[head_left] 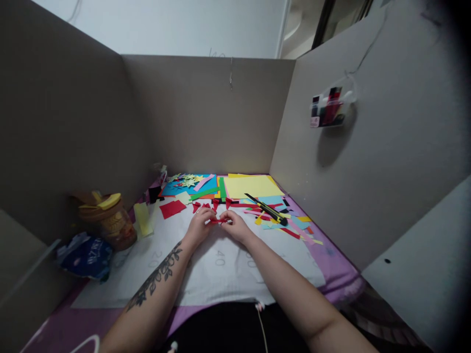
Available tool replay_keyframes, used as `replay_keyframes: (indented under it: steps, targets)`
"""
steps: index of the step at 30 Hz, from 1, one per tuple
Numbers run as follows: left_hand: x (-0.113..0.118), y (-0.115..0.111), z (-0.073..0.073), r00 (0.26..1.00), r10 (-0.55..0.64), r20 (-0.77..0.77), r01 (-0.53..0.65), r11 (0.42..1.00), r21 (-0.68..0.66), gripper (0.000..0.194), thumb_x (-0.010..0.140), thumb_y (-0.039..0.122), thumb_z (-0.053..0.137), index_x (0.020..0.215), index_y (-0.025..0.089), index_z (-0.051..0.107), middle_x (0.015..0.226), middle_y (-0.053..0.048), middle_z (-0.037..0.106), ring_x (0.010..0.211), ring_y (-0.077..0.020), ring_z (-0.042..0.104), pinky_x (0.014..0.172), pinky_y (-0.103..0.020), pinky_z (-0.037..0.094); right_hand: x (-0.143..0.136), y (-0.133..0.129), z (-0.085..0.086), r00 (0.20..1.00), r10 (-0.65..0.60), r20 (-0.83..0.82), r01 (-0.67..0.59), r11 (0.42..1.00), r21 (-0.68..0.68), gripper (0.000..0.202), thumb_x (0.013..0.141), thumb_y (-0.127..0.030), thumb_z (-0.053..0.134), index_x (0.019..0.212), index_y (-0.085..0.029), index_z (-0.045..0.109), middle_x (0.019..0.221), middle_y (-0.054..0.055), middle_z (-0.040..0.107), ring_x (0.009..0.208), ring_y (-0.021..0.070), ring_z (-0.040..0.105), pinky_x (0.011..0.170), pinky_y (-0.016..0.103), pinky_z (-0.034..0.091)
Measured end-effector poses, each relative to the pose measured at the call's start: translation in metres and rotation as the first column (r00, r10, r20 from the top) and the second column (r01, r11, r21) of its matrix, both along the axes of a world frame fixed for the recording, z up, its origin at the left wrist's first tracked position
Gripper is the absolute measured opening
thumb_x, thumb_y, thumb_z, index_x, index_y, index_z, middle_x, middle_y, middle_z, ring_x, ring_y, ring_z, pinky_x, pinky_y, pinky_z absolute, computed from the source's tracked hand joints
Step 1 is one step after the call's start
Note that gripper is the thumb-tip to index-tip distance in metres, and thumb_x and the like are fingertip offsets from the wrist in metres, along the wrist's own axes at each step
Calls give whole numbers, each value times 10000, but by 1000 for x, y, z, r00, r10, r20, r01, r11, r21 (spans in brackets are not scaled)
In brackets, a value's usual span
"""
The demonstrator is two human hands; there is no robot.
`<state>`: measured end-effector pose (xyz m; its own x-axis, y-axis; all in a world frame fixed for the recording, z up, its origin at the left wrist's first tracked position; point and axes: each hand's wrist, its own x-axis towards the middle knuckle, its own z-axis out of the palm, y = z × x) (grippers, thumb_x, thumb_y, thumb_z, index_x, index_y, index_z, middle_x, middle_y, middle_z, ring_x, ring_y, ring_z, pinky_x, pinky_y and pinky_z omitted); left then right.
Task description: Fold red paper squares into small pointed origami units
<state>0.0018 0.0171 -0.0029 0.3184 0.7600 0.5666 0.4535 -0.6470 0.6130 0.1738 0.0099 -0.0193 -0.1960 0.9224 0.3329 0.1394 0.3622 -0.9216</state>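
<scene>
Between my two hands, over the white sheet (206,274), is a small red paper piece (217,221). My left hand (201,223) pinches its left end, and my right hand (235,225) has its fingers closed on the right end. The fingers cover most of the piece, so its exact shape is hard to make out. Just beyond my fingertips lie several small folded red paper pieces (228,202). A flat red paper square (172,209) rests to the left of them. A black and yellow utility knife (268,211) lies to the right of my right hand.
Colored paper strips (294,233) are scattered at right. Yellow sheets (253,187) and a blue sheet (172,189) with paper stars (189,180) lie at the back. A brown-lidded jar (114,220) and a blue packet (86,257) stand left. Grey partitions (209,117) enclose the table; a plastic container (331,108) hangs right.
</scene>
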Motion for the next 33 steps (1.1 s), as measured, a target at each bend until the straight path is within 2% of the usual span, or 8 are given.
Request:
replay_keyframes:
  steps: [5, 8, 15, 18, 22, 26, 29, 33]
  targets:
    - [1, 2, -4, 988, 74, 135, -50, 984, -172, 40, 720, 221, 620, 747, 196, 638, 774, -32, 657, 726, -177, 592, 711, -291, 459, 2, -2, 5, 998, -38, -54, 38, 999, 5, 100, 682, -234, 560, 767, -183, 548, 844, 19, 586, 814, 174, 551, 681, 263, 429]
    - [3, 3, -5, 965, 123, 232, -57, 961, -271, 121, 686, 240, 647, 790, 186, 616, 788, -28, 667, 720, -170, 610, 679, -274, 463, 3, -2, 8, 997, -52, -57, 52, 999, 3, 91, 706, -252, 553, 753, -176, 569, 813, 20, 595, 780, 164, 547, 720, 279, 426]
    - [12, -1, 3, 908, 123, 400, 94, 871, -482, 320, 645, 233, 657, 927, 172, 518, 748, -19, 664, 666, -160, 633, 581, -248, 465, 2, -1, 5, 990, -105, -89, 99, 993, -70, 102, 698, -278, 563, 711, -177, 553, 658, -22, 549, 607, 125, 481, 592, 244, 390]
    - [15, -1, 3, 896, 104, 432, 141, 856, -497, 331, 631, 236, 677, 914, 170, 518, 737, -11, 658, 651, -152, 628, 579, -244, 469, 2, 2, 4, 987, -116, -115, 109, 992, -61, 98, 678, -266, 572, 695, -181, 526, 629, -37, 516, 584, 117, 472, 576, 239, 383]
    - [16, 0, 0, 885, 80, 460, 177, 853, -490, 340, 625, 231, 693, 912, 169, 521, 756, -14, 653, 662, -145, 628, 588, -239, 475, 0, 4, 1, 972, -117, -206, 94, 989, -115, 162, 653, -249, 578, 752, -205, 458, 634, -52, 497, 581, 127, 516, 558, 241, 404]
    - [16, -4, -1, 902, 66, 427, 172, 851, -496, 404, 619, 263, 720, 961, 160, 531, 853, -51, 664, 727, -162, 638, 613, -253, 490, -1, 5, -1, 968, -100, -231, 84, 993, -81, 214, 652, -233, 572, 809, -216, 428, 655, -56, 497, 603, 128, 528, 596, 252, 433]
    - [16, -6, -1, 927, 68, 369, 149, 836, -528, 413, 638, 312, 716, 979, 155, 545, 759, -29, 656, 600, -140, 606, 522, -230, 452, -3, 4, -2, 980, -90, -176, 86, 996, -31, 193, 658, -219, 560, 803, -215, 432, 671, -52, 500, 615, 123, 518, 608, 248, 432]
    - [16, -4, -4, 942, 87, 324, 83, 876, -476, 317, 639, 301, 715, 877, 159, 562, 725, -13, 647, 582, -128, 588, 502, -206, 423, -3, 4, -2, 978, -95, -184, 82, 994, -76, 215, 663, -234, 561, 816, -220, 411, 637, -69, 499, 571, 117, 519, 573, 242, 424]
